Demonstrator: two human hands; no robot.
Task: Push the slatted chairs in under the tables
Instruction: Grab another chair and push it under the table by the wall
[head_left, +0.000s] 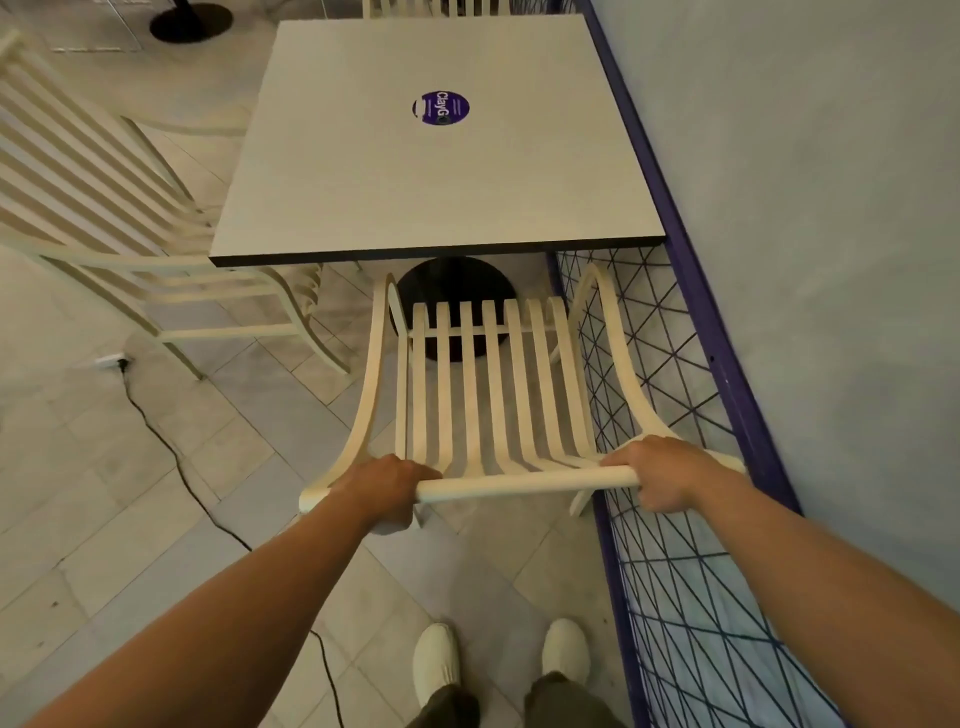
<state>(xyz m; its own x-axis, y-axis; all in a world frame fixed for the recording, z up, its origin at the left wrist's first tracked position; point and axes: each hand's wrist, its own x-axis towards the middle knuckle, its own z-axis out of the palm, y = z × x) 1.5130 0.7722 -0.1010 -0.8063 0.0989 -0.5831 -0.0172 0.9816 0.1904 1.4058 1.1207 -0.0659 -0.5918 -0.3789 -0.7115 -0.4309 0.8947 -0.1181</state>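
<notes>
A cream slatted chair (493, 384) stands in front of me, its seat facing a square pale table (431, 171) with a round purple sticker. The front of the seat sits just under the table's near edge, over the black round table base. My left hand (384, 488) is closed around the left end of the chair's top rail (524, 483). My right hand (665, 473) grips the rail's right end. Both arms reach forward.
A second cream slatted chair (104, 218) stands at the table's left side, angled outward. A purple wire-mesh fence (670, 519) runs along the right, against a grey wall. A black cable (171, 457) crosses the tiled floor on the left. My white shoes show below.
</notes>
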